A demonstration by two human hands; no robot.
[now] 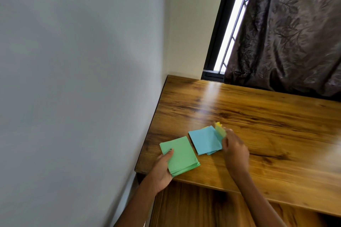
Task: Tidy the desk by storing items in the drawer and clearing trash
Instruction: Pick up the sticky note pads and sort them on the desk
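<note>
While my left hand (162, 168) grips the green square paper stack (179, 155) to steady it, my right hand (235, 151) pinches the yellow-green sheets (220, 131) up off the blue paper stack (206, 142) for gathering.

Patterned brown curtain (287, 29) beside window (233, 18).

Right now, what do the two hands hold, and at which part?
The left hand grips the green paper stack at its near-left corner, thumb on top. The right hand pinches yellow-green sheets at the blue stack's far-right edge.
</note>
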